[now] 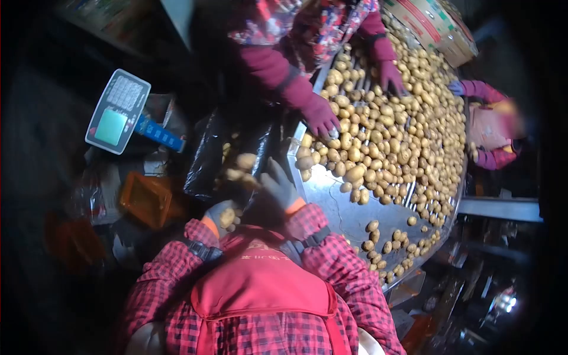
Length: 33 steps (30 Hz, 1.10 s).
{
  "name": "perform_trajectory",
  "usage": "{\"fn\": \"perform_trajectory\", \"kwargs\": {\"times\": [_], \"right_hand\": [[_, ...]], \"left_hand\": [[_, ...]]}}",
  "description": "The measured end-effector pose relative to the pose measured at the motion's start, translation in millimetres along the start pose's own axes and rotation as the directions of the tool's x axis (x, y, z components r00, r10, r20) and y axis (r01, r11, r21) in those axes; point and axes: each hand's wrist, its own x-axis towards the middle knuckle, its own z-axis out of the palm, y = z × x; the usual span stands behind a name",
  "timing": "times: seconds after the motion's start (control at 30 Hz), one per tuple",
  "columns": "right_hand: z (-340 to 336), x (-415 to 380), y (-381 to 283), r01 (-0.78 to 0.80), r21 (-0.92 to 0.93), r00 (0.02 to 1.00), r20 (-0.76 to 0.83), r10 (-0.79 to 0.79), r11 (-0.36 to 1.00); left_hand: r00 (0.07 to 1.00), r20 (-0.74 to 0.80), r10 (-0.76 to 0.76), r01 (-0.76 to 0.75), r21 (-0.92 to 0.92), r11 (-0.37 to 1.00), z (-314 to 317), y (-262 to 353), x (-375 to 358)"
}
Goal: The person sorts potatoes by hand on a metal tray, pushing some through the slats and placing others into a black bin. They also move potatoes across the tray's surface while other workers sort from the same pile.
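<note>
My left hand (220,214), in a grey glove with an orange cuff, is closed around a potato (228,218) near my apron (260,284). Blurred potatoes (239,173) show over a container lined with black plastic (200,157), between my two hands. My right hand (280,188), gloved the same way, is beside the metal table's left corner with its fingers apart and nothing in them. Potatoes (384,136) are heaped across the metal sorting table (331,198), to the right of my right hand.
Across the table corner a person's maroon gloves (322,117) rest on the potatoes. Another person (491,124) stands at the far right side. A scale display (118,111) stands at the left, above an orange crate (145,200). A cardboard box (435,26) lies tilted at the back.
</note>
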Motion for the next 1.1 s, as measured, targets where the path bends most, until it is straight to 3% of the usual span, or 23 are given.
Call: {"fn": "perform_trajectory", "kwargs": {"times": [0.03, 0.07, 0.1, 0.13, 0.17, 0.2, 0.27, 0.3, 0.37, 0.47, 0.53, 0.6, 0.67, 0.7, 0.73, 0.77, 0.83, 0.9, 0.97, 1.0, 1.03, 1.07, 1.1], "right_hand": [[-2.3, -0.8, -23.7, -0.447, 0.269, 0.893, 0.075, 0.444, 0.853], [-2.3, -6.3, -32.0, -0.362, 0.178, 0.931, 0.013, 0.366, 0.915], [9.9, -23.1, 0.7, -0.264, 0.154, 0.962, -0.026, 0.271, 0.952], [0.1, -37.0, -6.3, -0.403, 0.170, 0.915, 0.063, 0.399, 0.899], [-7.8, -53.3, -5.6, -0.412, 0.164, 0.911, 0.100, 0.401, 0.896], [-19.4, -68.2, -11.7, -0.481, 0.093, 0.873, 0.142, 0.467, 0.872], [-32.1, -109.7, -2.1, -0.495, -0.028, 0.867, 0.043, 0.496, 0.868], [-39.5, -126.6, 0.3, -0.507, -0.082, 0.861, 0.004, 0.509, 0.858], [-56.0, -163.2, 7.4, -0.568, -0.003, 0.815, -0.143, 0.562, 0.823], [-74.6, -222.1, 20.7, -0.646, 0.198, 0.662, -0.336, 0.670, 0.737], [-75.0, -281.9, 84.7, -0.576, -0.139, 0.779, -0.393, 0.489, 0.805], [-84.1, -307.9, 93.9, -0.560, -0.435, 0.827, -0.331, 0.453, 0.705], [-94.9, -324.2, 96.5, -0.559, -0.670, 0.780, -0.226, 0.583, 0.488], [-109.0, -322.1, 80.9, -0.811, -0.139, 0.577, -0.348, 0.739, 0.568], [-128.0, -314.7, 53.9, -0.777, 0.441, 0.343, -0.301, 0.890, 0.449], [-140.7, -317.2, 39.1, -0.473, 0.865, 0.159, -0.104, 0.982, 0.168], [-146.9, -357.8, 73.1, -0.446, 0.841, 0.165, -0.258, 0.952, 0.306], [-167.1, -414.5, 118.2, -0.541, 0.703, 0.155, -0.457, 0.876, 0.462], [-181.9, -434.4, 113.4, -0.591, 0.605, 0.041, -0.639, 0.768, 0.534], [-190.5, -422.0, 75.2, -0.539, 0.635, -0.084, -0.694, 0.715, 0.553], [-191.4, -420.1, 70.6, -0.572, 0.595, -0.133, -0.746, 0.652, 0.565], [-192.3, -418.2, 66.0, -0.607, 0.556, -0.180, -0.792, 0.583, 0.567], [-186.0, -423.2, 82.2, -0.716, 0.443, -0.137, -0.847, 0.514, 0.539]], "left_hand": [[1.000, -0.012, -0.025, 0.024, -0.039, 0.999, -3.6, 6.5, -1.2], [0.998, -0.011, -0.064, 0.062, -0.084, 0.994, -0.4, 16.3, -6.2], [0.998, -0.038, -0.050, 0.048, -0.061, 0.997, -10.2, 19.9, 1.5], [0.997, -0.072, -0.019, 0.013, -0.084, 0.996, -15.1, 23.4, 4.5], [0.998, -0.068, 0.007, -0.007, 0.002, 1.000, -31.6, 28.8, 17.6], [0.999, -0.053, 0.000, -0.004, -0.065, 0.998, -29.0, 35.0, 15.9], [0.998, -0.046, 0.045, -0.046, -0.016, 0.999, -46.5, 49.1, 36.2], [0.997, 0.034, 0.065, -0.065, -0.010, 0.998, -59.4, 55.8, 49.2], [0.952, -0.288, 0.100, -0.088, 0.055, 0.995, -77.9, 71.6, 76.9], [0.907, -0.416, 0.059, 0.086, 0.320, 0.944, -72.9, 92.1, 87.7], [0.897, -0.413, 0.158, 0.042, 0.436, 0.899, -44.7, 85.2, 89.6], [0.923, -0.327, 0.203, -0.029, 0.466, 0.884, -24.0, 79.7, 94.7], [0.970, -0.206, 0.127, -0.041, 0.376, 0.926, -8.2, 70.0, 100.6], [0.985, -0.143, 0.093, -0.042, 0.327, 0.944, 3.9, 62.3, 100.0], [0.999, -0.008, 0.050, -0.045, 0.313, 0.949, 14.8, 57.2, 94.4], [0.999, -0.010, 0.042, -0.037, 0.326, 0.945, 27.1, 50.1, 89.7], [1.000, -0.011, 0.023, -0.018, 0.352, 0.936, 52.8, 37.6, 83.5], [0.999, -0.007, 0.038, -0.033, 0.375, 0.926, 66.3, 31.8, 78.7], [0.998, 0.007, 0.068, -0.065, 0.401, 0.914, 78.0, 28.6, 67.0], [0.997, 0.005, 0.073, -0.069, 0.405, 0.912, 81.0, 28.1, 63.8], [0.997, 0.006, 0.079, -0.075, 0.408, 0.910, 84.5, 27.4, 61.1], [0.996, 0.007, 0.085, -0.080, 0.412, 0.908, 88.1, 25.8, 59.0], [0.997, -0.001, 0.084, -0.076, 0.405, 0.911, 91.9, 23.2, 57.7]]}}
